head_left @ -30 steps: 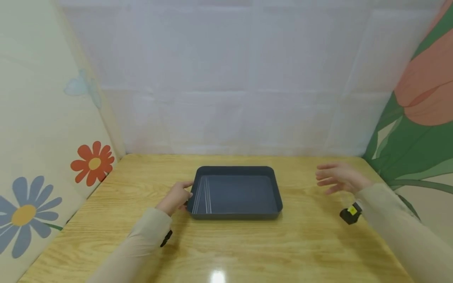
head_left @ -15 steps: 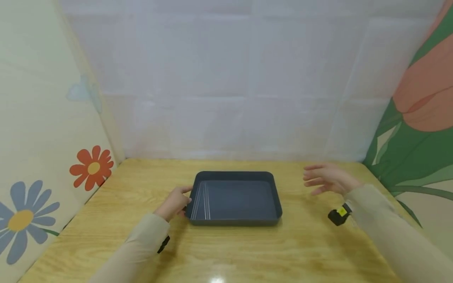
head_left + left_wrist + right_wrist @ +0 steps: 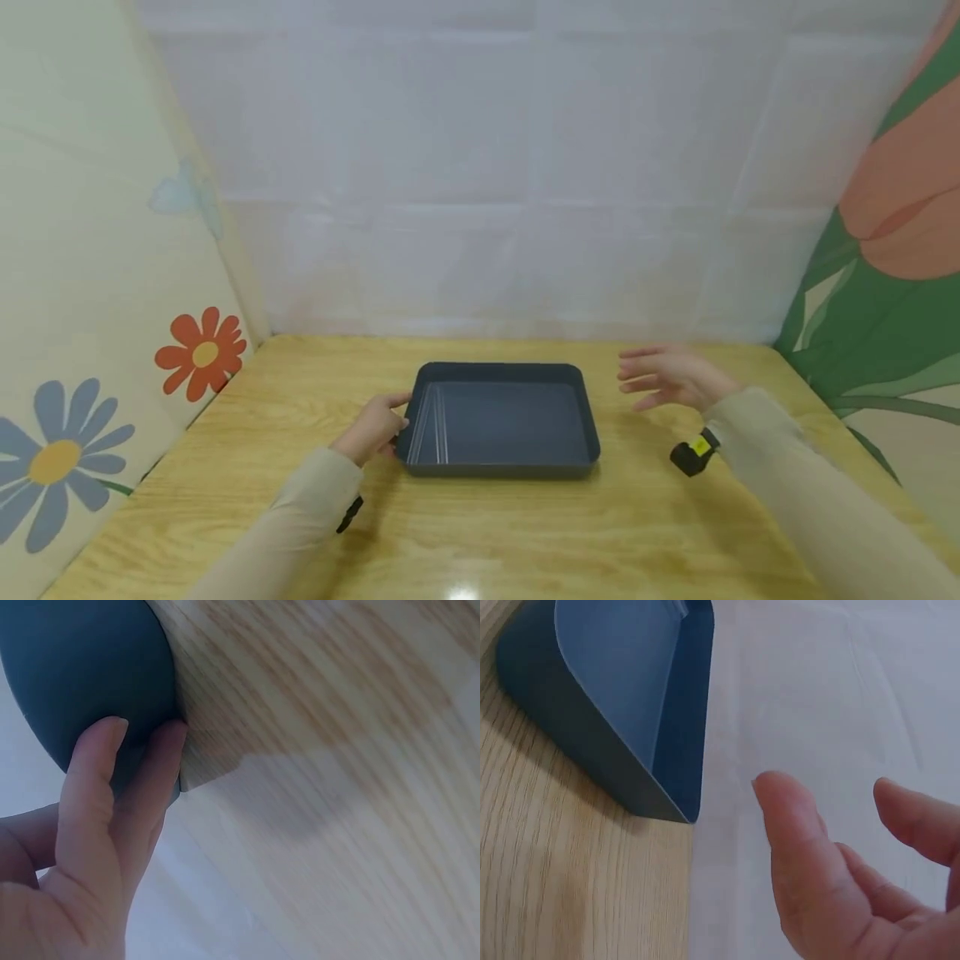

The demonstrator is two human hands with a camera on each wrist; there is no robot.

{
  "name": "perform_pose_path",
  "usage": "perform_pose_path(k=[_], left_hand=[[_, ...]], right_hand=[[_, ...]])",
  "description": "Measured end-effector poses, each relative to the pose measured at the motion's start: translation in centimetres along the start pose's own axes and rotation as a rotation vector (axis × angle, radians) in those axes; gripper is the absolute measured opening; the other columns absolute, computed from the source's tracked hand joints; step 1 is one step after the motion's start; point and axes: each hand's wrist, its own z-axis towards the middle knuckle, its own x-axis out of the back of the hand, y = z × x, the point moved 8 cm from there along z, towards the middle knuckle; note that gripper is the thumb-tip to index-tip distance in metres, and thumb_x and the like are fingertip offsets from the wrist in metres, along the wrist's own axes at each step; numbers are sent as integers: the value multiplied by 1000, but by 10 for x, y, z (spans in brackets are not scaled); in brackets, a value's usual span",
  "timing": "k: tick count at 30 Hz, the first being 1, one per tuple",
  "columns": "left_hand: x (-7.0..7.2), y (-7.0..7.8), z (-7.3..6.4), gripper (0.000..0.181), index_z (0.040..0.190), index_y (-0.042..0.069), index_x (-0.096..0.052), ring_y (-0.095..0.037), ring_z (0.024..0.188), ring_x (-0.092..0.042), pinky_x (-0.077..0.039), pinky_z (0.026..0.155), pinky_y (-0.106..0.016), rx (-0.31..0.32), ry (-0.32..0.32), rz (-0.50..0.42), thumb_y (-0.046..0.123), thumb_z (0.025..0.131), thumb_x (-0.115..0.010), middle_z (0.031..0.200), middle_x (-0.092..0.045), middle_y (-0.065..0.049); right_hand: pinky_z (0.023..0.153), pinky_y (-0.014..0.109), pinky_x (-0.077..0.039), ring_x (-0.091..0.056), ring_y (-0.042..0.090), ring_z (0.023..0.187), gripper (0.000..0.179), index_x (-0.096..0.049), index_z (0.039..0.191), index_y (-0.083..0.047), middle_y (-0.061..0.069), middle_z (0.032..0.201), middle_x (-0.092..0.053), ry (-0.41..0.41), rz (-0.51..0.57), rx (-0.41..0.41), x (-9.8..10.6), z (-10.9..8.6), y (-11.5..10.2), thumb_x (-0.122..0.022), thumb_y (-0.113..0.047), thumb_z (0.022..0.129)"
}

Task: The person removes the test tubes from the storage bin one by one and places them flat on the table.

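A dark blue-grey rectangular baking tray (image 3: 502, 425) lies on the wooden table, its floor bare. At its left side, my left hand (image 3: 373, 429) holds the wall. In the left wrist view, fingertips (image 3: 101, 746) lie against the outside of the tray wall (image 3: 90, 667), and one reaches its bottom edge. My right hand (image 3: 671, 379) hovers to the right of the tray, apart from it, with spread, slightly bent fingers and nothing in them. The right wrist view shows the tray's corner (image 3: 641, 780) beside that hand (image 3: 840, 892).
The pale wooden table (image 3: 495, 542) reaches back to a white sheet (image 3: 480, 167). Flower-printed panels stand on the left (image 3: 90, 250) and on the right (image 3: 900, 292). Both wrists carry a small black camera (image 3: 693, 454).
My right hand has moved left, closer to the tray. The left hand keeps its place at the tray's left wall. The head view has shifted slightly.
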Motion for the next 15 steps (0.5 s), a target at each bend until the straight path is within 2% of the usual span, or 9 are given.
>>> perform_pose_path(k=[6, 12, 15], left_hand=[[2, -1, 1, 53, 148, -4, -35, -18, 56, -58, -48, 45, -26, -18, 2, 12, -10, 95, -42, 83, -65, -19], [0, -1, 3, 52, 148, -4, -34, -18, 60, -60, -49, 46, -27, -15, -3, 22, -9, 97, -41, 86, -65, -18], [-1, -2, 5, 52, 148, -4, -34, -19, 62, -60, -50, 49, -28, -1, -3, 13, -9, 97, -41, 88, -65, -17]], right_hand=[[84, 41, -54, -60, 20, 100, 62, -24, 149, 9, 16, 121, -57, -19, 5, 6, -12, 6, -4, -54, -13, 99], [81, 40, -55, -61, 19, 96, 60, -24, 149, 9, 10, 111, -58, -33, 43, 0, -20, 12, -5, -52, -11, 100], [82, 40, -55, -60, 18, 96, 59, -23, 148, 10, 10, 112, -57, -45, 53, 5, -25, 15, -6, -51, -11, 100]])
